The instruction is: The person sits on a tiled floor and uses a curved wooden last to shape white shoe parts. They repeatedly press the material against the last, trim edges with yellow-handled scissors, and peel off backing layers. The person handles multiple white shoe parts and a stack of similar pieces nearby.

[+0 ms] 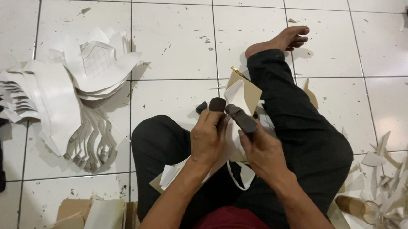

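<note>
Seated on the tiled floor (pixel 175 40) with legs folded, the person holds a cut sheet piece (pixel 242 93), white on one face and tan on the other, up over the lap. The left hand (pixel 209 140) is closed on its lower edge, and the right hand (pixel 262 151) grips it just beside, so both are shut around the same piece. Several fingertips wear dark brown finger guards (pixel 240 117). A yellow-handled tool (pixel 238 72) pokes out above the piece, but what it is cannot be made out.

By my judgement the work in hand is trimming or shaping the piece, and the next move calls for a firm pinch and a careful turn of the sheet, with the guarded fingertips kept on the edge.

A fanned stack of white cut shapes (pixel 68 95) lies on the floor to the left, well apart from the hands. Flat tan and white sheets (pixel 89 225) lie at lower left. At lower right lies a heap of pale offcuts (pixel 400 182), with a clear amber-tinted glass (pixel 361 208) lying among them. No label or sign is readable anywhere.
</note>
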